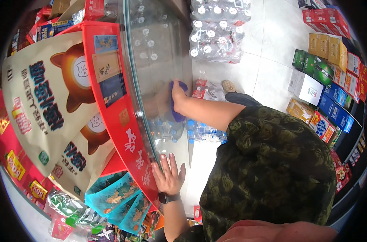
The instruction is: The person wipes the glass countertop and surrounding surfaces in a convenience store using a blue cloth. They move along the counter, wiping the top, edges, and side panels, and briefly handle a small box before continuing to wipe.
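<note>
My right hand (179, 96) holds a purple cloth (178, 113) flat against a glass panel (159, 72), about midway along it. The cloth lies under the palm and shows around the hand. Below in the picture, my left hand (168, 177), with a dark watch at the wrist, rests palm down at the glass edge beside a red display box (114, 99). Its fingers are spread and nothing shows in it. The glass reflects bottles and my right arm.
Shrink-wrapped bottle packs (218, 39) stand on the tiled floor, with blue-capped water bottles (201, 131) nearer. Large printed beige bags (50, 99) and teal packets (120, 199) fill the red box side. Boxed drinks (319, 69) line the far right.
</note>
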Tool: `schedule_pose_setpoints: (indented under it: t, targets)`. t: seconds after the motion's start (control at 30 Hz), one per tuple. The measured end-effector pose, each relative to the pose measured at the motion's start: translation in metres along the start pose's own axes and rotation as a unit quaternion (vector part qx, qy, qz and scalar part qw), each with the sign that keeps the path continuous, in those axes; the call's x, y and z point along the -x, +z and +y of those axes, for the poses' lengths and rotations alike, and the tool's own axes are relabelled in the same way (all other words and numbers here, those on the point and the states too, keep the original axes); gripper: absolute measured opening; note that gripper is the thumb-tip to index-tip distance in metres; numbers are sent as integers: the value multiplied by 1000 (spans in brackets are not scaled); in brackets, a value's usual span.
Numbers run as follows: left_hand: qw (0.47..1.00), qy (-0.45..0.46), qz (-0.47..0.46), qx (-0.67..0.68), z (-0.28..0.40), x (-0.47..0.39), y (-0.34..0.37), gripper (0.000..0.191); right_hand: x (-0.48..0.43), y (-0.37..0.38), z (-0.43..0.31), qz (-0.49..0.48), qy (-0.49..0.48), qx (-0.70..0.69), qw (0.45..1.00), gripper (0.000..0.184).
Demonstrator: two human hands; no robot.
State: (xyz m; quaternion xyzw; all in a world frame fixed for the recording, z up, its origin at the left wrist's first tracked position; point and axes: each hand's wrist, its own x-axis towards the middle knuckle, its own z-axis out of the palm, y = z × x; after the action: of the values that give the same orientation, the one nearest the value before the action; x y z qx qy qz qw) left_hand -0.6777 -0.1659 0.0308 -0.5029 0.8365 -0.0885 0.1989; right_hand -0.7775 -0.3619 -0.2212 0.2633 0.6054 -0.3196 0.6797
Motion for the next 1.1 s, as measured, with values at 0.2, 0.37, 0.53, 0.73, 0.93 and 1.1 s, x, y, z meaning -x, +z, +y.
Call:
schedule_pose_setpoints:
  t: [0.2, 0.37, 0.53, 0.73, 0.93, 1.1]
  targets:
    - [999, 10, 22, 37, -1, -3, 0, 73, 41, 9, -15, -75, -208, -21, 975, 49]
    - [1000, -2, 9, 29, 0, -4, -3, 69, 58, -7, -61, -138, -236, -12, 962, 32]
    - [999, -9, -3, 35, 1, -5, -6, 67, 78, -31, -157, -243, -587, 52, 770, 27]
    - [999, -12, -1, 49, 2, -6, -8, 70, 35, -117, -191, 73, -675, 656, 330, 39]
    - [998, -10, 12, 61, 1, -9, -11, 70, -24, -233, -96, -270, -241, 904, 228, 27]
    - [997, -9, 5, 77, -1, -6, -4, 70, -8, -212, -139, -218, -366, 825, 372, 40]
